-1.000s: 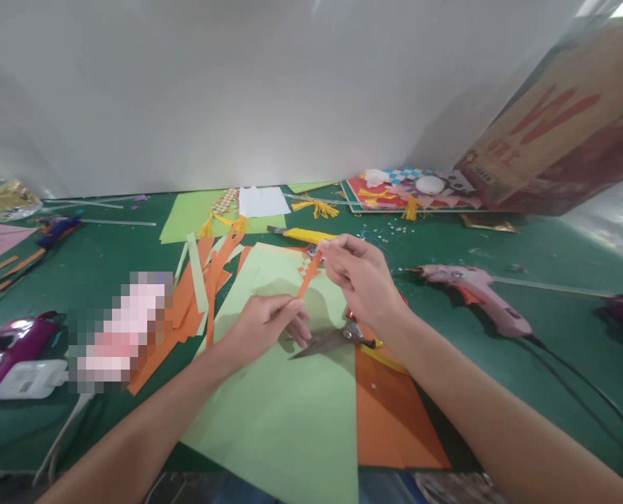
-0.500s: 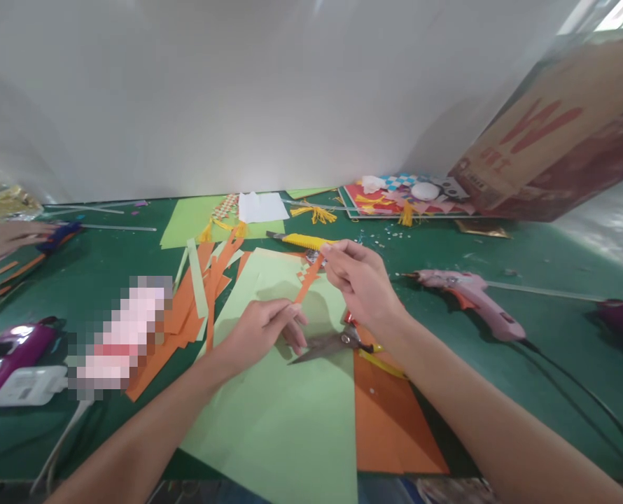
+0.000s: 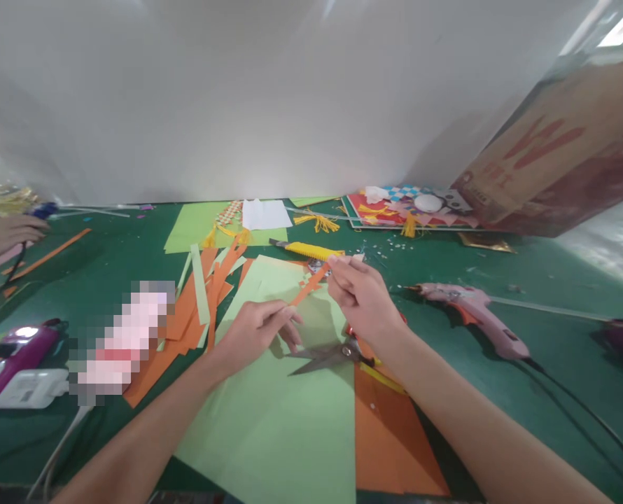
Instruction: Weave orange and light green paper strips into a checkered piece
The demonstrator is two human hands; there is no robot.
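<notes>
An orange paper strip (image 3: 309,288) is stretched between my two hands, tilted up to the right. My left hand (image 3: 259,327) pinches its lower end, and my right hand (image 3: 362,294) pinches the upper end between thumb and fingers. Small orange and green woven bits (image 3: 306,281) show beside the strip; whether they are joined to it is hard to see. Beneath my hands lies a light green sheet (image 3: 285,420), with part-opened scissors (image 3: 325,359) on it, their yellow and red handles partly behind my right wrist. An orange sheet (image 3: 390,434) shows under the green one.
Left lie cut paper strips (image 3: 188,322), a pixelated pink object (image 3: 122,343) and a purple device (image 3: 22,357). A yellow cutter (image 3: 311,250) lies beyond my hands. A pink glue gun (image 3: 474,315) and paper bag (image 3: 558,154) stand right. Another person's hand (image 3: 10,238) holds a blue tool (image 3: 43,210).
The strip has swung to a flatter slant as my hands shift slightly. At the far left, another person's hand has come in and lifted the blue tool off the table.
</notes>
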